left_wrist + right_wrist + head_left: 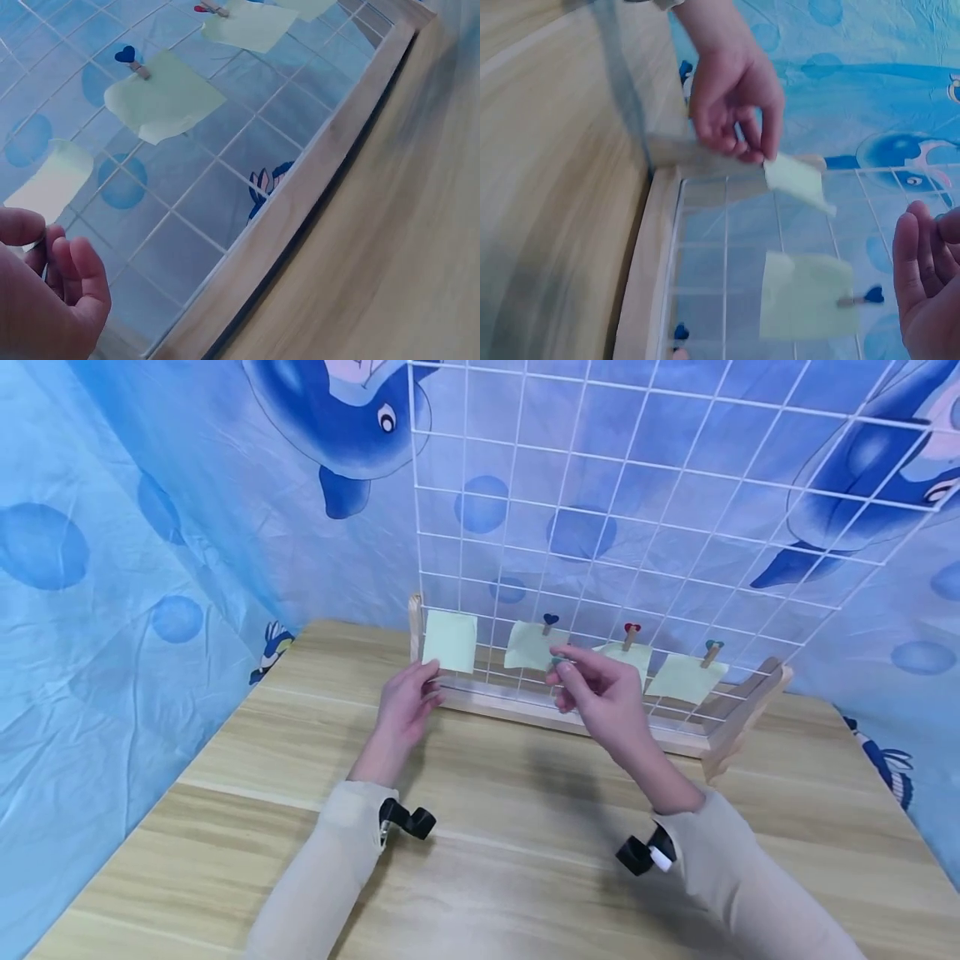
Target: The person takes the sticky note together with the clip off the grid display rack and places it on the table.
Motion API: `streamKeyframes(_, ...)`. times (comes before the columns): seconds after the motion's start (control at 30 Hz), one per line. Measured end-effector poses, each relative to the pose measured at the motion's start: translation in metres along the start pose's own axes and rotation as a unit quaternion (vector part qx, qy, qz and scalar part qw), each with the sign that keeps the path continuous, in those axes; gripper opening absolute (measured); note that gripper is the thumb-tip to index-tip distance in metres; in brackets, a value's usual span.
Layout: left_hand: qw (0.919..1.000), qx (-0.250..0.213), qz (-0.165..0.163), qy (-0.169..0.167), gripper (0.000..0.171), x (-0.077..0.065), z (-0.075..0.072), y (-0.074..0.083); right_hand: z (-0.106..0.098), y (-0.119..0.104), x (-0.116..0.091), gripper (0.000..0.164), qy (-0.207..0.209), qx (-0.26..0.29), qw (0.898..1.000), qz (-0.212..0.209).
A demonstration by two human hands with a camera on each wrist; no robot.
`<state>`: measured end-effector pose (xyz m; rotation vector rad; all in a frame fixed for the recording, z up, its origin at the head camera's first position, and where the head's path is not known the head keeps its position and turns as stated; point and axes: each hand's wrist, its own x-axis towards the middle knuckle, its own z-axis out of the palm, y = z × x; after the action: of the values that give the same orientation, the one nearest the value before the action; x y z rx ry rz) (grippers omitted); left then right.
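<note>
"Watching the left hand (407, 700) — what's it got?"

"I see it pinching the pale green note (451, 642), just left of the head frame's centre."

"And the right hand (606, 690)?"

"Right of centre, pinching a small teal piece (558, 660) — mostly hidden."
</note>
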<state>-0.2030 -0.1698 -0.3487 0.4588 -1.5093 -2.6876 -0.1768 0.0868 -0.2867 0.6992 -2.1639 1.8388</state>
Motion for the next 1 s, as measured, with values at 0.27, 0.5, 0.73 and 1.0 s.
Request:
streamKeyframes(0.27, 0.9909, 0.124, 0.042, -0.032, 0.004, -0.027, -0.034, 0.01, -0.043, 0.004, -0.039, 0.022, -0.049, -0.08, 0.995, 0.019)
streamKeyframes(0.5, 0.9756, 0.199, 0.053, -0.076, 0.007, -0.057, -0.077, 0.023, -0.07, 0.004, -0.068, 0.02, -0.052, -0.062, 0.996, 0.036)
streamKeyframes(0.73, 0.9601, 0.258, 0.049, -0.095, 0.013, -0.078, -0.102, 0.035, -0.074, 0.0, -0.078, 0.018, -0.063, -0.083, 0.994, 0.045)
streamKeyframes(1.0, 0.9573, 0.267, 0.053, -0.097, 0.007, -0.091, -0.122, 0.043, -0.076, 0.0, -0.086, 0.019, -0.065, -0.094, 0.992, 0.061)
